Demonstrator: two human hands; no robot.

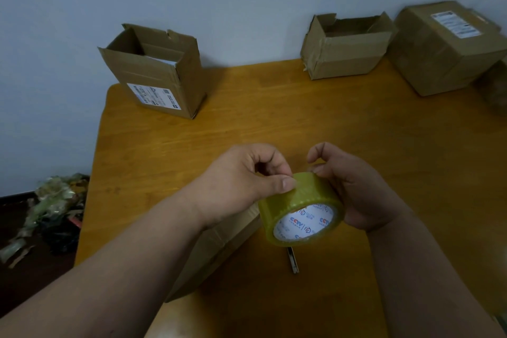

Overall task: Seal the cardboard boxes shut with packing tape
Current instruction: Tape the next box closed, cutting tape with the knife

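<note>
A roll of yellowish clear packing tape [301, 210] with a white printed core is held above the wooden table [301, 123]. My right hand [354, 186] grips the roll from the right side. My left hand [247, 181] pinches at the roll's outer surface with thumb and fingertips. A cardboard box [219, 250] lies under my left forearm, mostly hidden. An open box with a white label [156, 71] stands at the table's far left. A second open box [345, 46] sits at the back. A closed, taped box [444, 46] stands at the far right.
A slim metal tool [293, 259], perhaps a knife, lies on the table below the roll. A heap of crumpled used tape and scraps [52, 208] lies on the dark floor at left. A pale wall runs behind the table.
</note>
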